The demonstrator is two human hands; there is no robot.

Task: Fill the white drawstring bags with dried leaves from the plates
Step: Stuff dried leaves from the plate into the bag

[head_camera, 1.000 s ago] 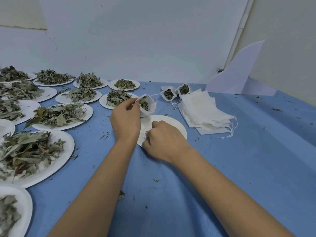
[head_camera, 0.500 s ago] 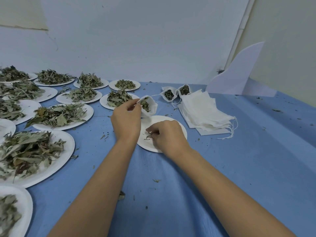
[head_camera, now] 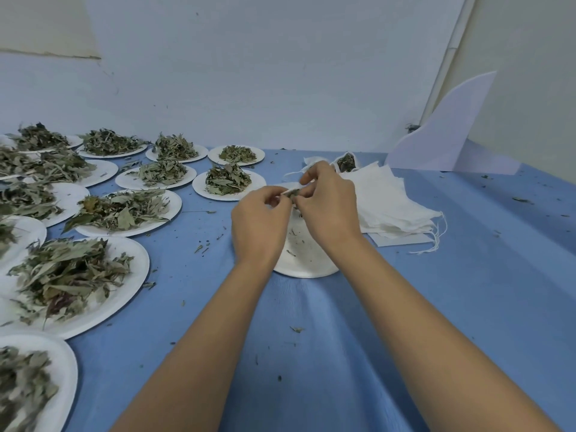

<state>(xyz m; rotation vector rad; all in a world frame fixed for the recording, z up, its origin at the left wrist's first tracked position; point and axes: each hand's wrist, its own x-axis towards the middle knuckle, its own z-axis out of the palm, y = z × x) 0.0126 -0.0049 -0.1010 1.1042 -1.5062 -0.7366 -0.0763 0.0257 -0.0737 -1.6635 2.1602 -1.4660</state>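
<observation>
Covering the worktop: blue cloth [head_camera: 467, 291], flecked with leaf crumbs.
Heaped plates [head_camera: 137, 275]: left side, many, each piled with dried leaves [head_camera: 68, 269]. None looks drawn down, so most of the filling appears left to do.
Stack of empty bags [head_camera: 392, 204]: right of centre, lying flat, strings trailing off the near edge. A thick pile, all unfilled.
Working plate [head_camera: 305, 263]: centre, under both hands, almost bare with only scraps on it. Judged nearly used up.
Left hand [head_camera: 258, 226]: over the working plate, fingers curled, pinching the mouth of the open bag [head_camera: 291, 192].
Right hand [head_camera: 330, 207]: just beside the left, fingertips pinched at the same mouth. Whether they grip cloth or leaf cannot be told.
Open bag: held between the hands above the working plate, green showing inside, not drawn closed.
Filled bag [head_camera: 346, 163]: behind the right hand, beside the stack, leaves showing at its top. One finished item visible; any others are hidden by the hand.
</observation>
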